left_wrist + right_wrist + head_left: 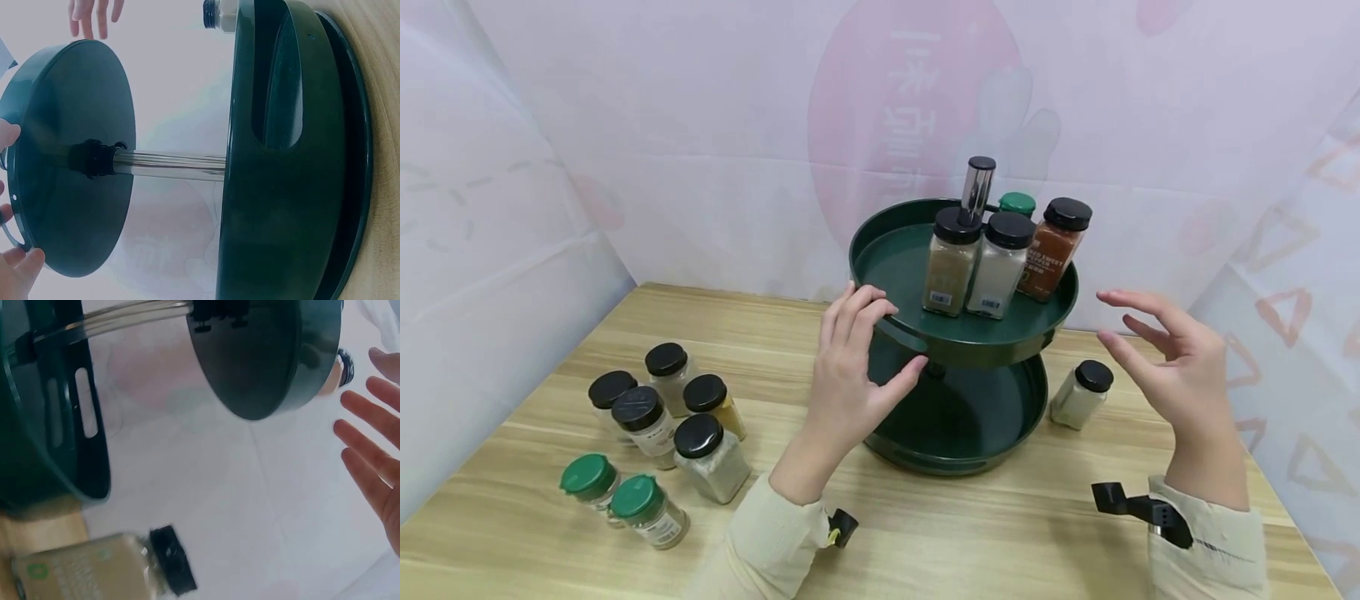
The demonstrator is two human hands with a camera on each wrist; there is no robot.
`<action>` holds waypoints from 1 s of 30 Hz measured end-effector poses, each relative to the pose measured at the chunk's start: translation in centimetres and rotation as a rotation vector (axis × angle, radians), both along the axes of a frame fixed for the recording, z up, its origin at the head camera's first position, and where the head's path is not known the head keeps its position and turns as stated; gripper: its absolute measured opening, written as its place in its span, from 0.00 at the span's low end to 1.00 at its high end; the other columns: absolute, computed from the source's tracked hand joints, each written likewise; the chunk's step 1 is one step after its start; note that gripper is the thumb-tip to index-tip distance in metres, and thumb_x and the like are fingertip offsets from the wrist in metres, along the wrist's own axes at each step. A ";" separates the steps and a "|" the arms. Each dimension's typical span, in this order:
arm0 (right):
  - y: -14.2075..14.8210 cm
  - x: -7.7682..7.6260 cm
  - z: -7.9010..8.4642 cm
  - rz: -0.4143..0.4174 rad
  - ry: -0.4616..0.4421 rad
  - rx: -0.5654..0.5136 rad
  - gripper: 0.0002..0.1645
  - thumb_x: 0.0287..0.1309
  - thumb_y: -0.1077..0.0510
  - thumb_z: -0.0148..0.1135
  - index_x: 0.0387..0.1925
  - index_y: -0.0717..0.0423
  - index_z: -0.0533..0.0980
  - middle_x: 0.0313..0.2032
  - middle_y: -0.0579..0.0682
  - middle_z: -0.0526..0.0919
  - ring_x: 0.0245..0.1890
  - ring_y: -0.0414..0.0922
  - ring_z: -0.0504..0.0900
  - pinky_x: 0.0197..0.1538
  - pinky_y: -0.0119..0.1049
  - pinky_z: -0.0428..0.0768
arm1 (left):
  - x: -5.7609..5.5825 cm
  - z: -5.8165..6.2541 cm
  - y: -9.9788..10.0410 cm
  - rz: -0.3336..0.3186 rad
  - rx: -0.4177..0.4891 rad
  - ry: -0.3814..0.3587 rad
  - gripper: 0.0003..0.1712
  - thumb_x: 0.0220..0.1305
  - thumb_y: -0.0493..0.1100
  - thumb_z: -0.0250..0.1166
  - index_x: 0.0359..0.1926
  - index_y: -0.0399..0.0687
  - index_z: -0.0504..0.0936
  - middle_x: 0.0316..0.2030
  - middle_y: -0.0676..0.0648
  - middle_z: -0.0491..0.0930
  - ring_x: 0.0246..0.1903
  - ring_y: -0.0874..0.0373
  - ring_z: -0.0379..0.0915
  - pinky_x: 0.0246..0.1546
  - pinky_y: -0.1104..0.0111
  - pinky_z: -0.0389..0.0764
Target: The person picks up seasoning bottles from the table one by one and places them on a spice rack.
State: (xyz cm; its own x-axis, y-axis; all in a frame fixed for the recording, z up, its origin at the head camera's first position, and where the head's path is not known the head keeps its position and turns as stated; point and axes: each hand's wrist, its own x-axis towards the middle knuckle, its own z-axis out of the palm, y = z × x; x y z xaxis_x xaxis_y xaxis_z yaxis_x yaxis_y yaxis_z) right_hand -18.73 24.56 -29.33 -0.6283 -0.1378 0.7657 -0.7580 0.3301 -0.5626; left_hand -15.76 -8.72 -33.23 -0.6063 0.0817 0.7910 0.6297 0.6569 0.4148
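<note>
A dark green two-tier round spice rack (958, 354) stands on the table, its tiers joined by a clear post (172, 164). My left hand (853, 367) grips the upper tray's (81, 206) near-left wall, fingertips at the rim and thumb lower, by the handle slot. To the right, my right hand (1176, 354) hangs apart from the tray, fingers spread and nothing in them. Black-capped jars, one tan (952, 267), one whitish (996, 271) and one red-brown (1051, 254), stand on the upper tray. A green-capped jar (1017, 203) is partly hidden behind them.
A black-capped jar (1081, 396) stands on the table right of the rack, also seen as a pale jar (94, 569) in the right wrist view. At left stand several black-capped jars (711, 462) and two green-capped jars (651, 517). A printed cloth (722, 192) hangs behind.
</note>
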 end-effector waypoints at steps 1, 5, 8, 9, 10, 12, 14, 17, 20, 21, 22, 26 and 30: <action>0.2 0.0 -0.2 -0.019 -0.003 -0.004 0.26 0.43 0.85 0.64 0.49 0.78 0.77 0.50 0.48 0.86 0.55 0.40 0.82 0.56 0.22 0.79 | 0.0 0.0 0.0 0.001 0.000 0.000 0.32 0.56 0.48 0.74 0.58 0.45 0.71 0.64 0.40 0.69 0.72 0.44 0.55 0.73 0.50 0.63; 1.0 -0.1 -0.9 -0.088 -0.032 0.031 0.27 0.44 0.83 0.66 0.50 0.74 0.79 0.50 0.45 0.86 0.55 0.38 0.82 0.56 0.21 0.78 | -0.1 0.0 0.0 0.001 0.000 0.003 0.32 0.56 0.48 0.73 0.58 0.45 0.71 0.64 0.40 0.69 0.72 0.44 0.55 0.73 0.50 0.63; 1.7 -0.1 -1.7 -0.121 -0.059 0.118 0.30 0.44 0.81 0.69 0.52 0.68 0.79 0.52 0.40 0.85 0.57 0.33 0.80 0.57 0.18 0.76 | -0.1 0.0 0.0 0.001 -0.001 0.004 0.32 0.56 0.48 0.73 0.58 0.45 0.71 0.64 0.41 0.69 0.72 0.44 0.55 0.73 0.50 0.64; 1.8 -0.1 -2.0 -0.123 -0.075 0.146 0.31 0.44 0.81 0.69 0.54 0.66 0.79 0.53 0.39 0.84 0.58 0.32 0.79 0.58 0.17 0.75 | -0.1 0.1 0.0 0.002 0.000 0.004 0.32 0.56 0.48 0.73 0.58 0.45 0.71 0.64 0.41 0.69 0.72 0.44 0.55 0.73 0.50 0.64; 2.0 -0.1 -2.3 -0.126 -0.092 0.174 0.32 0.44 0.80 0.70 0.54 0.64 0.79 0.54 0.37 0.83 0.58 0.30 0.78 0.58 0.16 0.74 | 0.0 0.0 0.0 0.002 0.000 0.003 0.32 0.56 0.48 0.73 0.58 0.45 0.71 0.64 0.41 0.69 0.72 0.44 0.55 0.72 0.50 0.64; 2.4 -0.1 -2.9 -0.129 -0.131 0.211 0.32 0.46 0.78 0.71 0.56 0.62 0.78 0.54 0.34 0.82 0.59 0.28 0.76 0.58 0.14 0.72 | 0.0 0.0 0.0 0.004 -0.002 0.000 0.32 0.56 0.48 0.73 0.58 0.45 0.71 0.64 0.41 0.69 0.72 0.44 0.55 0.72 0.50 0.64; 2.7 -0.1 -3.5 -0.135 -0.179 0.229 0.32 0.48 0.76 0.71 0.57 0.60 0.78 0.54 0.32 0.81 0.59 0.26 0.75 0.58 0.12 0.71 | 0.0 0.0 0.0 0.006 -0.005 -0.004 0.32 0.56 0.48 0.73 0.58 0.46 0.71 0.64 0.42 0.69 0.72 0.44 0.55 0.73 0.50 0.64; 3.1 -0.3 -4.3 -0.152 -0.234 0.238 0.30 0.50 0.73 0.71 0.57 0.59 0.78 0.54 0.35 0.81 0.57 0.25 0.74 0.56 0.11 0.70 | 0.0 -0.1 0.0 0.007 -0.007 -0.006 0.32 0.57 0.49 0.73 0.59 0.46 0.71 0.64 0.42 0.69 0.72 0.44 0.55 0.73 0.51 0.63; 3.4 -0.6 -4.9 -0.166 -0.271 0.259 0.29 0.52 0.70 0.71 0.58 0.57 0.78 0.53 0.37 0.82 0.56 0.25 0.73 0.55 0.09 0.69 | -0.1 -0.1 0.0 0.003 -0.004 0.001 0.31 0.57 0.49 0.73 0.58 0.46 0.71 0.64 0.42 0.69 0.71 0.44 0.56 0.74 0.52 0.62; 3.5 -0.7 -5.1 -0.168 -0.281 0.267 0.29 0.53 0.69 0.72 0.58 0.57 0.78 0.53 0.38 0.82 0.56 0.25 0.72 0.55 0.09 0.69 | -0.1 -0.1 0.0 0.001 -0.001 0.007 0.31 0.57 0.49 0.73 0.58 0.45 0.71 0.63 0.42 0.69 0.71 0.44 0.56 0.74 0.52 0.61; 3.6 -0.8 -5.2 -0.167 -0.291 0.278 0.29 0.53 0.68 0.72 0.58 0.55 0.78 0.53 0.38 0.82 0.56 0.25 0.72 0.55 0.09 0.68 | -0.1 -0.1 0.1 -0.001 0.001 0.013 0.31 0.56 0.49 0.73 0.58 0.45 0.72 0.63 0.42 0.70 0.71 0.43 0.56 0.74 0.52 0.61; 4.0 -1.1 -5.7 -0.174 -0.316 0.315 0.29 0.54 0.66 0.72 0.59 0.53 0.77 0.54 0.42 0.81 0.55 0.23 0.69 0.53 0.08 0.67 | -0.2 -0.1 0.0 -0.002 -0.002 0.022 0.31 0.56 0.49 0.73 0.57 0.45 0.72 0.63 0.41 0.70 0.71 0.43 0.57 0.75 0.54 0.60; 4.0 -1.2 -6.2 -0.192 -0.348 0.356 0.29 0.56 0.63 0.72 0.60 0.53 0.76 0.57 0.48 0.80 0.55 0.21 0.68 0.57 0.22 0.77 | -0.2 0.0 0.0 -0.008 -0.001 0.026 0.31 0.56 0.49 0.73 0.57 0.45 0.71 0.63 0.41 0.69 0.71 0.44 0.56 0.75 0.53 0.60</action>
